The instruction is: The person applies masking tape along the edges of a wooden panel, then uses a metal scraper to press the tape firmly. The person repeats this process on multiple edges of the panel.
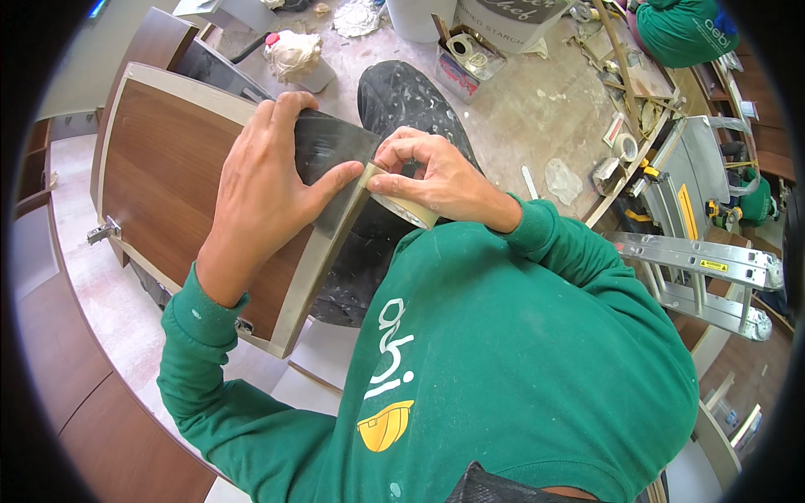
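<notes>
Tape roll (408,210) is pinched by right hand (444,178); skew is risked if door (172,159) is nudged under spread-fingered left hand (267,180).

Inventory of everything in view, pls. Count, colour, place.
Main items; background clutter too small to count.
Panel: 1, brown, pale border, left
Hinge: 1 clear, silver, panel's left end
Tape roll: 1, cream, in right hand
Buckets: 2, white-bodied, top centre
Box: 1, red-grey, below buckets
Floor: 1, greyish, dusty, top centre
Ladder: 1, silver, right
Co-worker: 1, green top, top right
Sweatshirt: 1, green, centre
Left hand: 1, bare, at panel's corner
Right hand: 1, bare, holding tape roll
</notes>
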A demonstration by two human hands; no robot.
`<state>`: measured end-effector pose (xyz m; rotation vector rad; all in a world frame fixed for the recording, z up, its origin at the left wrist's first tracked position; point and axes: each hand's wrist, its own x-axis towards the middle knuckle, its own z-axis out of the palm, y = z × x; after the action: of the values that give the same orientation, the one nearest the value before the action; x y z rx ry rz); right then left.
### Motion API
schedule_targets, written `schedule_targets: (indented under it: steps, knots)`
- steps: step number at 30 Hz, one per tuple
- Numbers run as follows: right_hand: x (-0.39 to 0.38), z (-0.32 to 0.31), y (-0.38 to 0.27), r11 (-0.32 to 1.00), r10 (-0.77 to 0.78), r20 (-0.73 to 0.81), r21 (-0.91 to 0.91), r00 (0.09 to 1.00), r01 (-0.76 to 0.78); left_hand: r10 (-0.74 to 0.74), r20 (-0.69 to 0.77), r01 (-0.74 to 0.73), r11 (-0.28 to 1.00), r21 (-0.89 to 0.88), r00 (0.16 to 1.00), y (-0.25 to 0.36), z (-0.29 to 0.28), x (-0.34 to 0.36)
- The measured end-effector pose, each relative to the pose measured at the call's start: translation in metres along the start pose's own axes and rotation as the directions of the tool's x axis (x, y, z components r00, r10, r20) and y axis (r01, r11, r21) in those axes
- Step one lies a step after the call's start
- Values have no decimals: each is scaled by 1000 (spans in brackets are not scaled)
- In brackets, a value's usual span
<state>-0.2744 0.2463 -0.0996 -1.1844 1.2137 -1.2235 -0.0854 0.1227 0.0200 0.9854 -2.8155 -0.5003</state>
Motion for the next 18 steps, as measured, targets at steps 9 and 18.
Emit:
schedule_targets:
  steps: [9, 18]
  knots:
    - [2, 1, -1, 999, -2, -95, -49, 995, -3, 280, -28, -274, 952, 136, 960, -14, 1, 15]
    - [5, 0, -7, 997, -50, -59, 51, 997, 53, 328, 100, -327, 945, -21, 940, -25, 2, 27]
